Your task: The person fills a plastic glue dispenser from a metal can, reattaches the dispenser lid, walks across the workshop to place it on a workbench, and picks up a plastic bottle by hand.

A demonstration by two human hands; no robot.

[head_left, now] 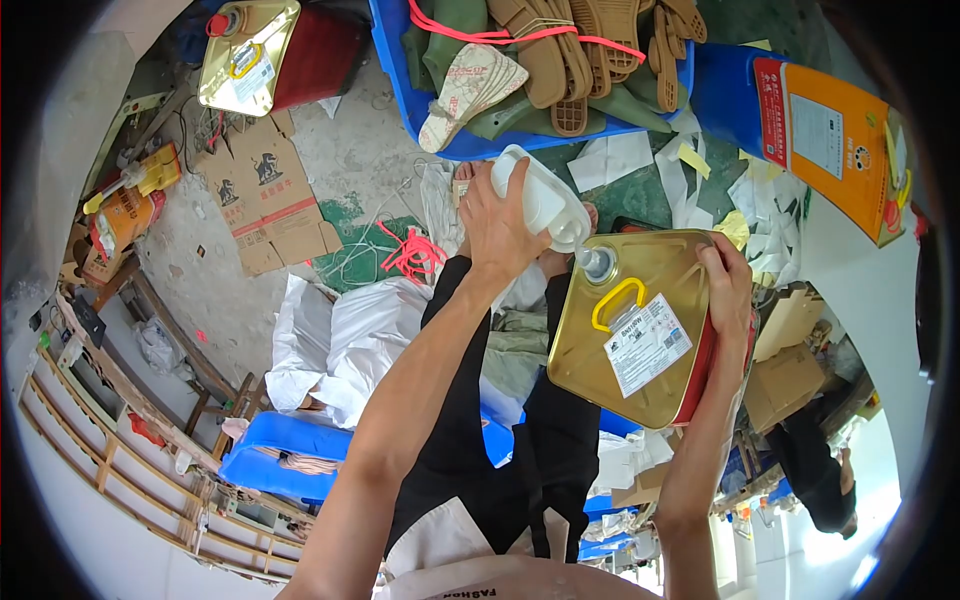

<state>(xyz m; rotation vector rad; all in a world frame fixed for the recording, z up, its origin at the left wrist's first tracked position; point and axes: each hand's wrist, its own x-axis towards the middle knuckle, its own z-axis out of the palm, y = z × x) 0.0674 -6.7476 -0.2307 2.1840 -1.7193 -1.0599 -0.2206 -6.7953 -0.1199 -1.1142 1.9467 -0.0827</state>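
My left hand [500, 220] is wrapped round a white plastic bottle [545, 200], fingers over its top side. The bottle is tilted, and its lower right end is at the spout [597, 263] of a gold-topped metal can [580, 330]. Whether the two touch, I cannot tell. The can has red sides, a yellow handle [617, 302] and a white label [648, 344], and its top faces me. My right hand [728, 280] grips the can's right side, with the fingers over the edge and the thumb side partly hidden.
A blue crate [405, 100] ahead holds shoe soles [545, 60] tied with pink strip. An orange tin [835, 130] stands right, another red-sided can [250, 60] far left. Flattened cardboard [265, 200], white sacks [370, 330] and pink cord [412, 252] lie on the floor. A person [815, 470] is at right.
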